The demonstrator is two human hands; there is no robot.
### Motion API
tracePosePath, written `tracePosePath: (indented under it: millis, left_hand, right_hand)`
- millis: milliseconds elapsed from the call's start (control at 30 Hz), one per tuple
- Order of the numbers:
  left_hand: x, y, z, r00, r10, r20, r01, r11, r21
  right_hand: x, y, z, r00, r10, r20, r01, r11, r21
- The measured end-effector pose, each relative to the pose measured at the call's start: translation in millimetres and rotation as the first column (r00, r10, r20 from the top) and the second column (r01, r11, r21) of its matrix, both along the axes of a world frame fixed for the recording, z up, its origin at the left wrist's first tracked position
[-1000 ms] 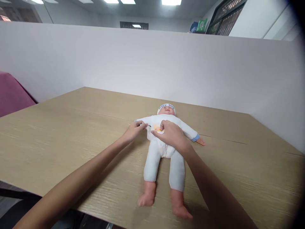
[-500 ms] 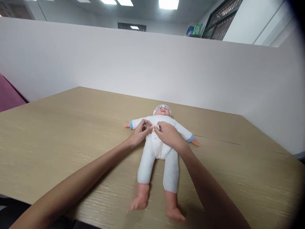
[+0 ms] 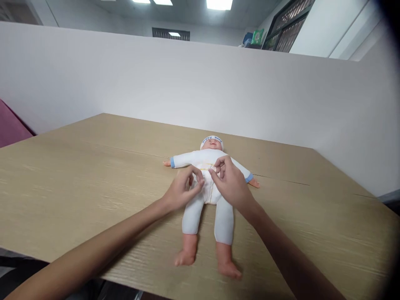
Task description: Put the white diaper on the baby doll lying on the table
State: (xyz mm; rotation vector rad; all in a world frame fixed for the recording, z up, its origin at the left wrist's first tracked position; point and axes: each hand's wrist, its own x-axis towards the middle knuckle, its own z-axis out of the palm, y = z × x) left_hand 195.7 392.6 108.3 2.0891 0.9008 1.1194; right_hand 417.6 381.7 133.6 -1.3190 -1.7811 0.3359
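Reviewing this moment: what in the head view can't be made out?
- Doll's belly: hidden behind the left hand and right hand.
- What the right hand's fingertips pinch: too small to tell.
- Lettering on the doll's cap: too small to read.
- Doll's feet: blurred.
- Items on the far shelf: too small to identify.
- Maroon object: cut off by the left edge.
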Motion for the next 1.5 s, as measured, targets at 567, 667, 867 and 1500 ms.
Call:
tracePosePath:
  millis: [567, 667, 867, 1500]
  left_hand:
    - [4.0, -8.1, -21.8, 0.933, -0.017, -0.359, -0.010, 0.997, -0.074]
    - [6.7, -3.8, -26.4, 0.948, -0.037, -0.317, 0.006, 0.995, -0.099]
    - [2.4, -5.2, -29.5, 0.944, -0.033, -0.330, 0.016, 0.998, -0.054]
    - [2.0, -4.2, -28.1, 0.955, -0.152, -0.255, 0.161, 0.987, 0.015]
  right_hand:
    - [23.7, -57.6, -57.0, 0.994, 0.018, 0.112, 0.002, 0.985, -0.175]
    - [19.1, -65.6, -61.1, 0.981, 0.024, 0.191, 0.001, 0.992, -0.125]
    - [16.3, -78.8, -71.9, 0.947, 0.021, 0.320, -0.011, 0.999, -0.032]
    - [18.0, -83.0, -73.8, 0.980, 0.033, 0.196, -0.021, 0.998, -0.062]
